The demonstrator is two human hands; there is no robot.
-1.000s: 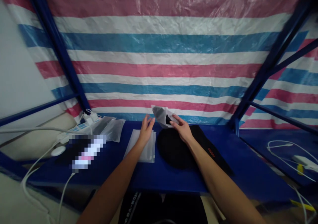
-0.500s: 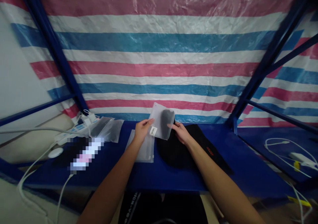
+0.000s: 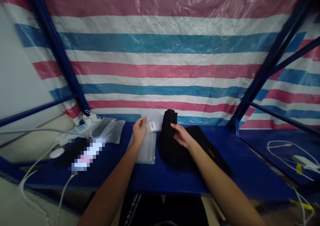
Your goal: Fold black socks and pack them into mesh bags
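One black roll (image 3: pixel 170 122) stands almost upright at the fingertips of the right hand (image 3: pixel 183 136), in front of it and a little to its left. This hand is half open and curved, with the thumb lying on the roll, and it seems to have hold of the roll from its right side. One clear bag (image 3: pixel 157 118) is in the left hand (image 3: pixel 139 130), whose thumb and fingers are pinched together on the bag's left edge. The bag carries one white label (image 3: pixel 152 126), close to the left fingertips. The roll is outside this bag, just beside it; whether the two touch I cannot tell. One flat zip bag (image 3: pixel 147 150) lies under the left wrist; its contents are not clear to me. Under the right hand and wrist there is black cloth (image 3: pixel 172 155), with one line of orange letters (image 3: pixel 211 153) to the right of the forearm; I cannot tell if this is one piece or two. To the left of the left hand lie more clear sleeves (image 3: pixel 116 132), overlapping, so I cannot count them surely. Farther left are one power strip (image 3: pixel 65 137) and one white disc (image 3: pixel 57 153).
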